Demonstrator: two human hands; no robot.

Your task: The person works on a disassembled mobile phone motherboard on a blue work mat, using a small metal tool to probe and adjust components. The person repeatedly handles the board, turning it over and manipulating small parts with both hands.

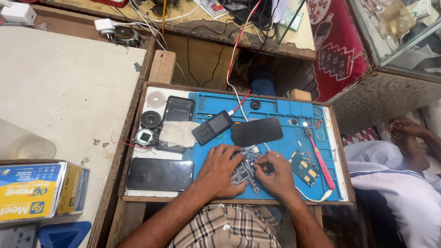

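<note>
1. Head view, hands: both hands work low on the blue mat (280, 138), near the bench's (138, 138) front edge. The left hand (220, 170) presses its fingers down on a bare phone circuit board (245, 171), pinning it flat; its grip is narrow, closed onto the board's left side. The right hand (275, 177) pinches something small and thin at the board's upper right edge. What it holds is too small to tell.

2. Head view, the board: it lies between the two hands, partly hidden by the fingers. It looks light, stiff and fragile, with tiny parts on its face. My judgement is that it is best held by its bare edges, not by the face.

3. Head view, around the hands: just behind the board lies a dark flat panel (256, 131), and beside that a small keypad phone (212, 127). A second circuit board (304, 167) with yellow pads sits just right of the right hand. A pink-handled brush (320, 158) lies towards the mat's right edge.

4. Head view, left side of the bench: a black smartphone (159, 174) lies at the front left corner. Behind it are a grey cloth (179, 133), round speakers (150, 119) and a phone back cover (178, 109).
</note>
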